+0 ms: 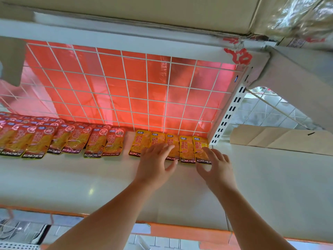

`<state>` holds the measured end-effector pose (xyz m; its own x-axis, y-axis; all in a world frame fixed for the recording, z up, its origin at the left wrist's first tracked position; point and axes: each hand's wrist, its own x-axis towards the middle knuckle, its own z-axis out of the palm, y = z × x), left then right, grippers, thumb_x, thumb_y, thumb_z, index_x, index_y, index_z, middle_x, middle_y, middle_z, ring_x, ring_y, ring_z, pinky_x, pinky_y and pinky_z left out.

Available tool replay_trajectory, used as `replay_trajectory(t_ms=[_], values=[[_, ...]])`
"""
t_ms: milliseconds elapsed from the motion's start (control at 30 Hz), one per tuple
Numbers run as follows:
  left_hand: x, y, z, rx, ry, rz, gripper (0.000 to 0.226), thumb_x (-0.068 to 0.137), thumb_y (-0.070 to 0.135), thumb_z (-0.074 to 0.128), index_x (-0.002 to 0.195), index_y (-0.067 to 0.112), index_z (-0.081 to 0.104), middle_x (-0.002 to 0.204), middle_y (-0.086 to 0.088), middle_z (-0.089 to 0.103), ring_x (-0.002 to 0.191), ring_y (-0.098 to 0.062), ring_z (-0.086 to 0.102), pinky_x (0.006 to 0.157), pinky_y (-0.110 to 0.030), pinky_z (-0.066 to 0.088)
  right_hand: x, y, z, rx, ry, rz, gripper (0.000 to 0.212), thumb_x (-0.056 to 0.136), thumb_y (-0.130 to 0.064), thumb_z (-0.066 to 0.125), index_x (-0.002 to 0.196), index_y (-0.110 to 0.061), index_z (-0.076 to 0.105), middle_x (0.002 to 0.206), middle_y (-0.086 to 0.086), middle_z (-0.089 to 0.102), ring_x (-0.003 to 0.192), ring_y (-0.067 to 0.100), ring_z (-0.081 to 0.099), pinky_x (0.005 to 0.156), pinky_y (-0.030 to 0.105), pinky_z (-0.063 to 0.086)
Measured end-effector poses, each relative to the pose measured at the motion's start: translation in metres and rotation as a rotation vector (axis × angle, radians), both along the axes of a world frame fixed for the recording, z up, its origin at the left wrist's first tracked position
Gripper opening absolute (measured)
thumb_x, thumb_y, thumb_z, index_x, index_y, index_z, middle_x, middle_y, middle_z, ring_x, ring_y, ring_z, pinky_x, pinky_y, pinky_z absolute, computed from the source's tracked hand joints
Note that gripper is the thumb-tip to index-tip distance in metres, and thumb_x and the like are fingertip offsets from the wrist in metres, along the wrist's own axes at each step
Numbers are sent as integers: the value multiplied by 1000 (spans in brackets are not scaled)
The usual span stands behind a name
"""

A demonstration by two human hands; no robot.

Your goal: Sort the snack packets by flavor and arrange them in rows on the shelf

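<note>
Several yellow snack packets [187, 149] lie side by side in a row at the back right of the white shelf [72, 179]. To their left, red snack packets [75, 141] lie in overlapping rows reaching the left edge of the view. My left hand [155, 163] lies flat with straight, spread fingers on the middle yellow packets. My right hand [215, 165] rests with straight fingers on the lower edge of the rightmost yellow packet [201, 148]. Neither hand curls round anything.
A white wire grid [126, 87] with red sheeting behind it closes the shelf's back. A slotted white upright [228, 114] bounds the row on the right. Flattened cardboard [281, 141] lies beyond it. Another shelf hangs overhead. An orange strip runs along the shelf's front edge.
</note>
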<state>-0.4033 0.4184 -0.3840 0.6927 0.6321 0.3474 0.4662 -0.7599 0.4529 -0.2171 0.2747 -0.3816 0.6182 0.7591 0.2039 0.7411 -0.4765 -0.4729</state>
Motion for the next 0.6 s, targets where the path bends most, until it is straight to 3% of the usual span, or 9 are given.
replay_trajectory(t_ms=[167, 233, 300, 400, 500, 600], values=[[-16, -8, 53, 7, -239, -81, 49, 94, 44, 58, 137, 20, 63, 133, 6, 65, 126, -20, 59, 102, -48, 45, -44, 19, 68, 221, 14, 89, 57, 85, -44, 67, 138, -26, 57, 137, -8, 59, 125, 22, 52, 104, 40, 46], [-21, -7, 97, 47, -395, -127, 47, 98, 42, 57, 138, 18, 61, 135, 4, 64, 127, -19, 58, 106, -42, 45, -65, 26, 120, 359, 60, 114, 54, 86, -40, 65, 138, -27, 57, 136, -10, 59, 126, 14, 53, 106, 35, 44], [-25, -10, 153, 60, -566, -203, 46, 103, 47, 51, 140, 21, 58, 138, 7, 62, 130, -14, 57, 108, -34, 44, -88, 23, 185, 521, 168, 119, 49, 86, -42, 59, 135, -36, 57, 129, -20, 61, 121, 1, 54, 101, 31, 47], [-30, -24, 243, -7, -738, -308, 42, 103, 60, 45, 136, 37, 58, 133, 20, 63, 123, -8, 61, 102, -33, 48, -116, -2, 283, 752, 147, 154, 35, 85, -40, 54, 118, -40, 63, 111, -23, 67, 104, 2, 64, 84, 26, 54], [-26, -42, 317, -65, -749, -426, 32, 98, 63, 48, 118, 44, 64, 113, 26, 67, 96, -5, 68, 81, -29, 53, -128, -44, 362, 828, 64, 145, 29, 82, -37, 58, 109, -38, 66, 104, -22, 68, 96, 2, 67, 79, 24, 55], [-16, -60, 362, 23, -671, -554, 30, 98, 59, 46, 112, 41, 66, 108, 28, 68, 103, 7, 64, 85, -13, 44, -121, -84, 410, 750, -11, 119, 26, 80, -41, 61, 106, -39, 67, 103, -20, 69, 91, -1, 66, 81, 25, 53]])
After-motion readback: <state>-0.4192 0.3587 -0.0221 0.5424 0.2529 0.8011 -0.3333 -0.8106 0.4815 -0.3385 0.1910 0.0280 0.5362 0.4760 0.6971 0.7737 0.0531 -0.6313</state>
